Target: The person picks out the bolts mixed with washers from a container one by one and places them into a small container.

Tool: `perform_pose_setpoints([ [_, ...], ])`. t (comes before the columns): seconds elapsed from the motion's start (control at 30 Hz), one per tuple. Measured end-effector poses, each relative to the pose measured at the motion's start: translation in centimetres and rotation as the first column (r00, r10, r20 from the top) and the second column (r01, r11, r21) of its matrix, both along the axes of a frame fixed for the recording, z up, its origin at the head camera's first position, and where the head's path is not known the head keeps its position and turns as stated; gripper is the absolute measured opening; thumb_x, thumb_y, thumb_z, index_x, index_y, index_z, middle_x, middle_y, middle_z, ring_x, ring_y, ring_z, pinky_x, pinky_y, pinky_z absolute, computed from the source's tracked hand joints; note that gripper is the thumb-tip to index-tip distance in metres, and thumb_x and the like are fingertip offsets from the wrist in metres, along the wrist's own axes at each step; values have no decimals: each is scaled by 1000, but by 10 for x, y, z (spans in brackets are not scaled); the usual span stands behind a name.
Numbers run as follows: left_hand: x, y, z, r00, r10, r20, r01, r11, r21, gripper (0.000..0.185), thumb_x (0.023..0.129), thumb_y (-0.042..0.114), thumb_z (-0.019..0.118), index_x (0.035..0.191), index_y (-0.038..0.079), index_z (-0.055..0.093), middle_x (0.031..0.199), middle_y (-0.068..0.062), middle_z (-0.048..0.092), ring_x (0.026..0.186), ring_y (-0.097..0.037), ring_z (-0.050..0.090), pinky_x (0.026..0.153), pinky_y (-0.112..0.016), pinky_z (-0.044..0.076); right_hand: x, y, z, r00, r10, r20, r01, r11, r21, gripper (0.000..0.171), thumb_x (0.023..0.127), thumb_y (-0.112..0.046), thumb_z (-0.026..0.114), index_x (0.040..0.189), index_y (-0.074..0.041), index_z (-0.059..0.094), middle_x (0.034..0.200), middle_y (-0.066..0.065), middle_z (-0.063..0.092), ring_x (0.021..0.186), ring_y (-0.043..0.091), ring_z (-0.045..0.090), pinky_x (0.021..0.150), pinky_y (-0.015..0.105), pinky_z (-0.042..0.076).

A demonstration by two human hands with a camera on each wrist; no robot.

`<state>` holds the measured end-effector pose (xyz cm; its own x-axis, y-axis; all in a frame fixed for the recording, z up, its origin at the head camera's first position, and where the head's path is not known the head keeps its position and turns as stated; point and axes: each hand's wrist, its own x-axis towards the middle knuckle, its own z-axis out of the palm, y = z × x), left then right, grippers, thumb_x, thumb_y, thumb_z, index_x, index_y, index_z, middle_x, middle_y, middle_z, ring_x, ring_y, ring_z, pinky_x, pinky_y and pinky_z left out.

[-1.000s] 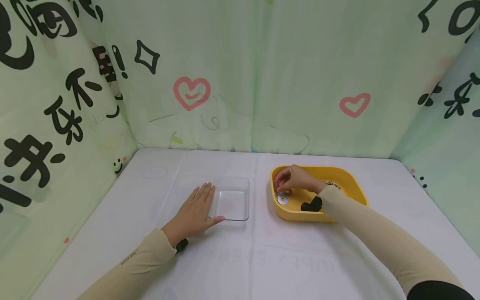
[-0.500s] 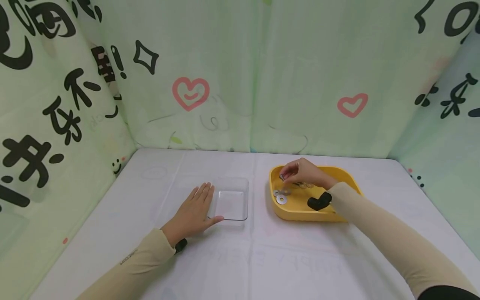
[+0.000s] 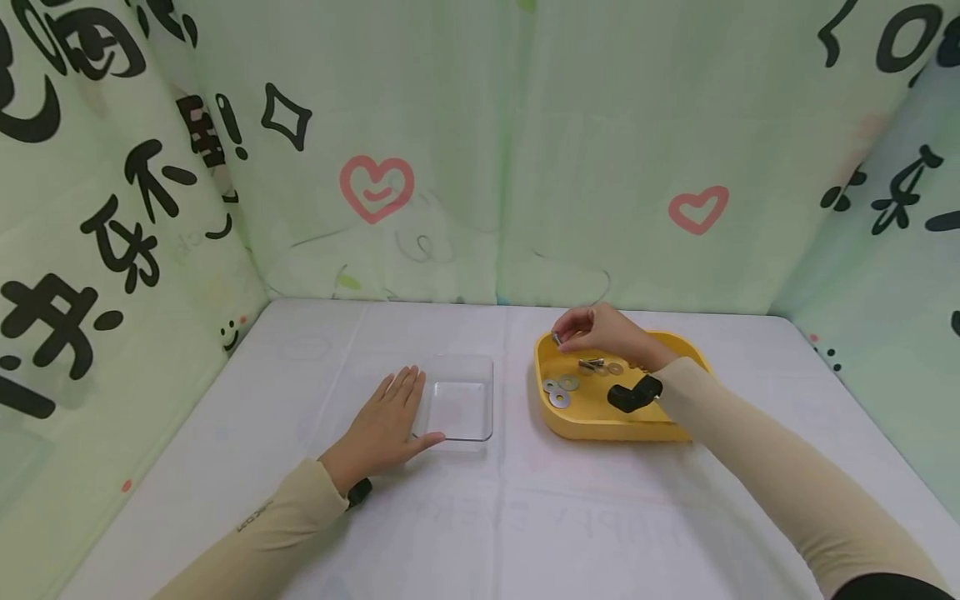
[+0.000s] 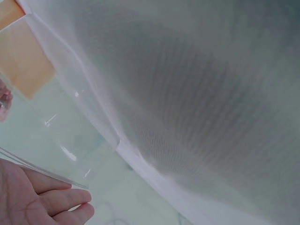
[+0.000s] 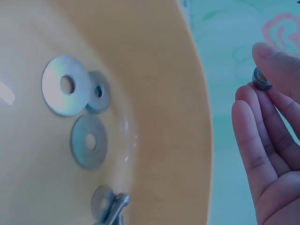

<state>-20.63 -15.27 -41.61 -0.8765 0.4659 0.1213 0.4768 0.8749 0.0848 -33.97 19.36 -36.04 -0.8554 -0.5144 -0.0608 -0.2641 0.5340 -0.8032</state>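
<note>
My right hand [image 3: 606,335] is raised over the back left rim of a yellow tray [image 3: 600,429]. Its thumb and fingertips pinch a small metal bolt [image 5: 261,79], whose round end shows in the right wrist view. Flat metal washers [image 5: 67,85] lie below in the tray, with several bolts [image 3: 592,363] beside them. On the left, my left hand [image 3: 378,429] rests against the near-left side of a clear plastic box [image 3: 491,400]. Its fingers are straight and the thumb reaches along the box's front edge. Nothing shows inside the box.
A white cloth [image 3: 465,517] covers the table. Green printed curtains [image 3: 450,167] enclose the back and both sides. The box and the tray stand apart, with a strip of cloth between them. A black wrist device [image 3: 634,395] hangs over the tray.
My right hand has risen from among the tray's metal parts toward the back left rim, now with a bolt pinched in its fingertips. My left hand stays at the box.
</note>
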Motion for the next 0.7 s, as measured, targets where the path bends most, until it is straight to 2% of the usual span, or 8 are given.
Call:
perform_pose_setpoints([
  [0.33, 0, -1, -1, 1000, 3, 3, -3, 1000, 0, 89, 90, 58, 49, 144, -10, 25, 151, -26, 27, 143, -36, 23, 117, -49, 19, 3, -22, 13, 999, 37, -18, -37, 999, -37, 29, 82, -12, 73, 108, -1, 66, 107, 16, 66, 92, 15, 63, 78, 19, 54],
  [0.7, 0, -2, 0, 1000, 2, 22, -2, 1000, -6, 91, 90, 60, 46, 145, -8, 23, 152, -25, 25, 144, -35, 21, 118, -48, 18, 5, -53, 13, 996, 82, 16, -81, 994, -75, 31, 79, -10, 75, 106, 1, 66, 102, 12, 69, 89, 14, 65, 79, 22, 55],
])
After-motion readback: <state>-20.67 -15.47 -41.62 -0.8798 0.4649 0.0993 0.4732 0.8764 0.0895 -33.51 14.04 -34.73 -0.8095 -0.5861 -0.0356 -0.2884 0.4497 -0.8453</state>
